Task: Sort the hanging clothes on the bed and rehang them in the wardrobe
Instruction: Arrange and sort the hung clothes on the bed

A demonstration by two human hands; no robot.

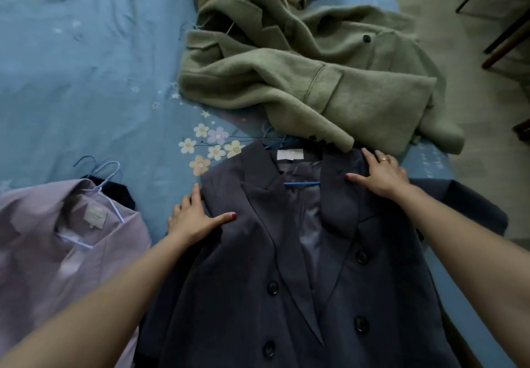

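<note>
A dark grey blazer [301, 267] lies face up on the near part of the bed [86, 66], its lapels open and its collar pointing away from the person, with a blue hanger [301, 183] showing as a short bar inside the neck opening below a white label. The left hand [192, 218] rests flat on the blazer's left shoulder edge, fingers straight and spread, thumb laid across the cloth, gripping nothing. The right hand [381, 174] lies flat on the blazer's right shoulder near the collar, fingers straight and loose, a ring on one finger, also holding nothing. Just left of the blazer lies a lilac jacket [57, 253] on a pale blue wire hanger [110, 195], whose hook points away over the sheet; a bit of dark cloth peeks out behind its collar. Beyond the blazer's collar, touching it at one corner, a sage green wool coat [301, 74] sits crumpled, with a dark button near its upper right. The bed's blue sheet shows printed flowers just past the blazer's left shoulder. To the right of the blazer, beyond the bed edge, is a pale floor [473, 126] with dark chair legs at the far corner.
</note>
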